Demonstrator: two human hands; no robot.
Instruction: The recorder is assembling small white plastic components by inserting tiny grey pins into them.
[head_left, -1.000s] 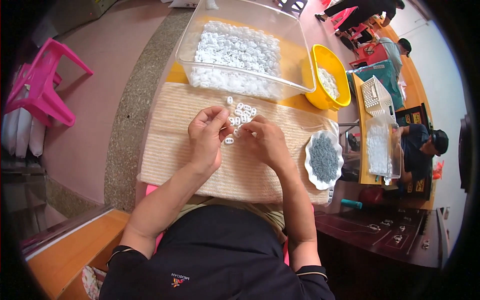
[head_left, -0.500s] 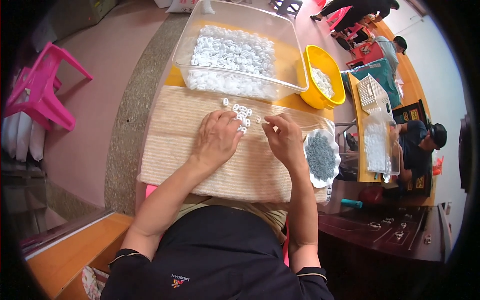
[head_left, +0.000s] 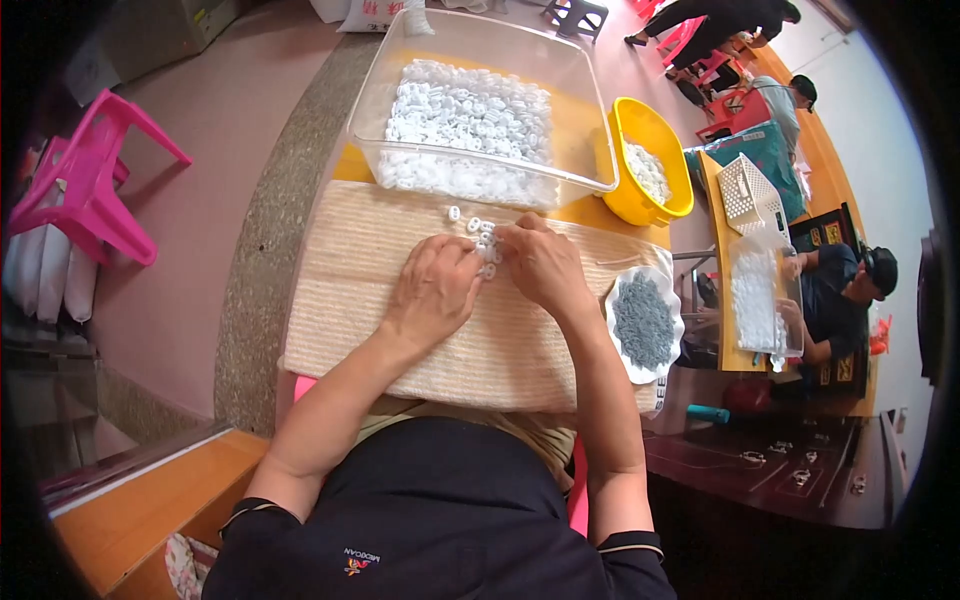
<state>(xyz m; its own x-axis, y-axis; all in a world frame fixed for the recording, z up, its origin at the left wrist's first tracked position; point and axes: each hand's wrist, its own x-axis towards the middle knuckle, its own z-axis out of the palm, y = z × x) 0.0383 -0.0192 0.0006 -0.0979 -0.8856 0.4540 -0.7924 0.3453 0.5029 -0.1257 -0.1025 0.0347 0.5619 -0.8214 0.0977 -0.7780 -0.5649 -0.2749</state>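
Small white oval plastic pieces with two holes each [head_left: 487,241] lie in a loose heap on a striped beige cloth [head_left: 345,270]. My left hand [head_left: 437,285] rests palm down at the heap's left side, its fingers bent together against the pieces. From the right, my right hand [head_left: 543,260] reaches in with curled fingers, its thumb and fingertips at the heap. What either hand grips is hidden. One oval piece [head_left: 454,214] sits apart, beyond my left fingers. A scalloped white dish [head_left: 677,320] of small grey pieces [head_left: 643,320] stands right of my right forearm.
A clear plastic bin [head_left: 590,165] of white pieces stands beyond the cloth, beside a yellow tub [head_left: 620,190] with more. A pink stool [head_left: 85,210] is on the left. At right, another person [head_left: 840,290] sits by a table with a white basket [head_left: 750,195].
My right hand has moved left, closing the gap to the heap. The lone piece near its fingertips no longer shows apart. My left hand has stayed almost in place.
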